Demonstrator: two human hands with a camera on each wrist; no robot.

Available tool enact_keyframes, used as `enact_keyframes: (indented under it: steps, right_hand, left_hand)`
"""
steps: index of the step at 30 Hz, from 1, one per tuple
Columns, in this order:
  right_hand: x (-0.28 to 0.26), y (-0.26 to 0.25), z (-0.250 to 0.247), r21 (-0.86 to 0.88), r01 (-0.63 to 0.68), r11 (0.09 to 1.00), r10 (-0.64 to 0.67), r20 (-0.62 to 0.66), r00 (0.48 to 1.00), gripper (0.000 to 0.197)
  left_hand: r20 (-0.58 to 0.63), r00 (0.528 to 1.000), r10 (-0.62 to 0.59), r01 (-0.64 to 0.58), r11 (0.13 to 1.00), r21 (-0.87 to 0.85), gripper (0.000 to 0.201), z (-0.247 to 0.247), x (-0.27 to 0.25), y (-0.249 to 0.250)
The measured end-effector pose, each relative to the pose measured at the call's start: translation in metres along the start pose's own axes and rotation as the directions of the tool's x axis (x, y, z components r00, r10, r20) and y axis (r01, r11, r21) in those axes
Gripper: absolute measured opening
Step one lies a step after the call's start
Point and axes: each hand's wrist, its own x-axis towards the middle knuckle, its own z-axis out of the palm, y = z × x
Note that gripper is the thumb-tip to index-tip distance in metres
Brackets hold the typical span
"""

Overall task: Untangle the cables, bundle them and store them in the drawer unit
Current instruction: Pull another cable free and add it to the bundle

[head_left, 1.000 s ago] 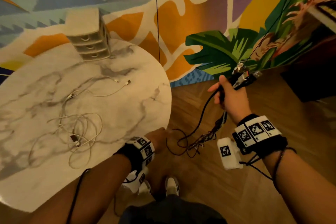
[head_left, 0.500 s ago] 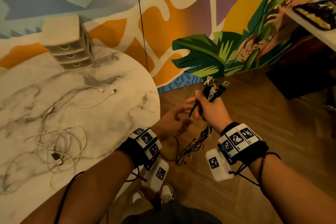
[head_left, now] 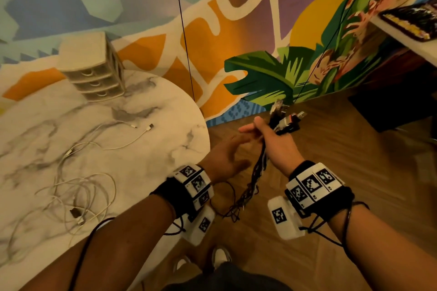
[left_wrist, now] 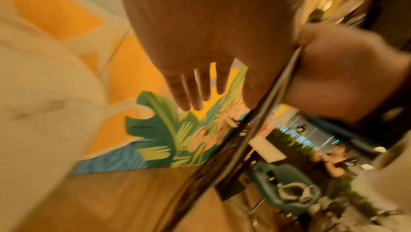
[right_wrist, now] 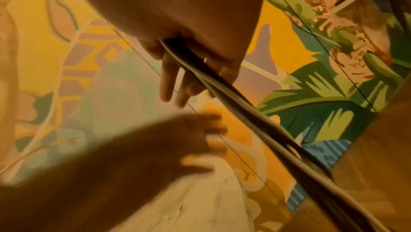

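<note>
My right hand [head_left: 272, 139] grips a bunch of black cables [head_left: 259, 168] just below their plugs [head_left: 287, 118], off the table's right edge. The strands [right_wrist: 244, 112] hang down in a tangle [head_left: 238, 205] above the floor. My left hand [head_left: 227, 156] is beside the hanging strands with fingers straight [left_wrist: 195, 88], holding nothing. Several white cables [head_left: 78, 186] lie loose and tangled on the marble table [head_left: 146, 172]. The beige three-drawer unit [head_left: 94, 71] stands at the table's far edge, drawers closed.
A painted mural wall [head_left: 260, 30] runs behind the table. A white shelf with a dark tray [head_left: 411, 21] juts out at the upper right, a dark box [head_left: 392, 106] below it. Wooden floor [head_left: 354, 160] spreads right of the table. My shoes [head_left: 220, 255] are below.
My right hand has come down and left with the black cable bunch. My left hand left the table edge and rose toward the hanging strands, fingers spread.
</note>
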Motion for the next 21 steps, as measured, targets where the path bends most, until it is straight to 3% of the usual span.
enact_keyframes:
  steps: [4, 6, 8, 12, 14, 16, 18, 21]
  right_hand:
    - [0.001, -0.016, 0.002, 0.028, 0.115, 0.993, -0.117, 0.070, 0.991, 0.035]
    - [0.001, -0.028, -0.007, 0.026, 0.130, 0.991, -0.132, 0.130, 0.983, 0.039]
    - [0.001, -0.030, -0.018, 0.085, 0.157, 0.984, -0.172, 0.222, 0.960, 0.044]
    - [0.001, -0.001, -0.021, 0.093, 0.106, 0.990, -0.137, 0.433, 0.891, 0.033]
    - [-0.002, 0.017, -0.010, -0.001, 0.145, 0.989, -0.129, 0.445, 0.886, 0.019]
    - [-0.002, 0.035, 0.007, -0.087, 0.134, 0.987, -0.085, 0.424, 0.902, 0.012]
    - [0.004, 0.054, 0.023, -0.097, 0.049, 0.994, -0.011, 0.358, 0.934, 0.026]
    - [0.016, 0.090, 0.029, -0.112, -0.078, 0.991, 0.098, 0.190, 0.977, 0.036]
  left_hand:
    - [0.025, 0.996, 0.089, -0.082, 0.973, -0.216, 0.039, -0.009, 0.011, 0.063]
    - [0.021, 0.999, 0.043, -0.030, 0.901, -0.433, 0.026, -0.013, 0.015, 0.076]
    - [0.042, 0.999, -0.001, 0.028, 0.774, -0.633, 0.007, -0.018, 0.016, 0.084]
    - [0.041, 0.998, -0.057, 0.070, 0.727, -0.683, 0.034, -0.033, 0.014, 0.092]
    - [0.044, 0.998, -0.040, 0.060, 0.722, -0.689, 0.041, -0.037, 0.012, 0.096]
    - [-0.022, 0.999, -0.049, 0.029, 0.839, -0.543, 0.041, -0.037, 0.013, 0.103]
    - [-0.118, 0.993, -0.016, -0.015, 0.967, -0.256, 0.033, -0.039, 0.013, 0.113]
    - [-0.211, 0.966, 0.147, -0.132, 0.988, 0.082, 0.029, -0.054, 0.008, 0.132]
